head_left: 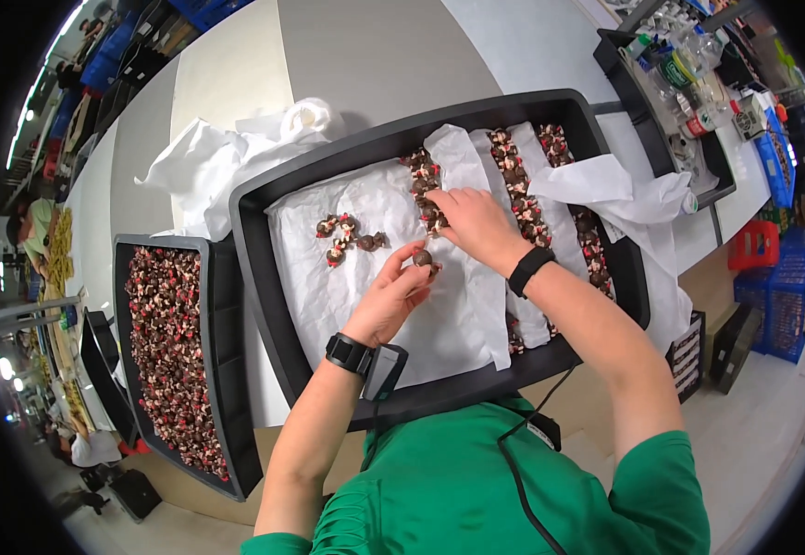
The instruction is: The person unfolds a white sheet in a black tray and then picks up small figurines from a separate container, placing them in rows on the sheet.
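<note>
My left hand is closed, pinching a small dark-brown round figure between thumb and fingers. My right hand reaches in from the right, its fingertips closed on another small brown figure at the near end of a row of figures. Both hands are over a black tray lined with white paper. Left of my hands, a loose cluster of figures with red and cream parts lies on the paper. Further right, another row of figures stands between strips of white paper.
A black bin on the left holds a heap of the figures. Crumpled white paper lies behind the tray on the table. A black crate of plastic bottles stands at the far right, with blue crates beyond.
</note>
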Demonstrator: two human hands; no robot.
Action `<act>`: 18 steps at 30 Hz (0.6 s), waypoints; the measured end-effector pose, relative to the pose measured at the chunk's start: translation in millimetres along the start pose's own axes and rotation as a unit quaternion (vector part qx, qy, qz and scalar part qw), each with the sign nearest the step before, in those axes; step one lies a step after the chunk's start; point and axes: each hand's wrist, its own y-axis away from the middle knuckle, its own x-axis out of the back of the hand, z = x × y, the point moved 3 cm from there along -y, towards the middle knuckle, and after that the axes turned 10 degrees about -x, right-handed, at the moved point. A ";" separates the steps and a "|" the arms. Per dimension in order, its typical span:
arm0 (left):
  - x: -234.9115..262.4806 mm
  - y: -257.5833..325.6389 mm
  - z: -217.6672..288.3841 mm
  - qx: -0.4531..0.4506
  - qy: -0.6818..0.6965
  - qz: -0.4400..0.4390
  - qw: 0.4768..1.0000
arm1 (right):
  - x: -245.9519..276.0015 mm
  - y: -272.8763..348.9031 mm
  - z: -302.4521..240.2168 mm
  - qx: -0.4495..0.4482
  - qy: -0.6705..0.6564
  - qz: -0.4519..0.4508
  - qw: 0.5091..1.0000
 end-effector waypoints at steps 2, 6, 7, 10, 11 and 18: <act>6.0 0.5 -3.8 0.002 0.007 0.002 1.000 | -2.2 1.4 -0.5 0.002 0.004 0.008 1.000; 3.0 -0.9 -2.6 -0.036 -0.009 0.003 0.999 | -0.3 3.0 -1.4 -0.001 0.003 0.019 1.000; -0.5 -2.2 -1.4 -0.035 -0.010 0.002 0.999 | -1.3 2.2 -0.4 -0.005 0.002 0.012 1.000; -4.7 -7.2 4.4 -0.060 -0.057 0.014 0.996 | -2.9 0.4 -1.0 -0.010 0.000 0.001 1.000; 0.1 -13.4 1.5 -0.067 -0.145 0.010 0.987 | -3.2 -0.1 -1.7 -0.011 0.000 -0.005 1.000; -3.7 -44.0 -16.9 -0.118 -0.319 0.054 0.939 | -4.5 -2.3 6.5 0.003 0.004 -0.007 1.000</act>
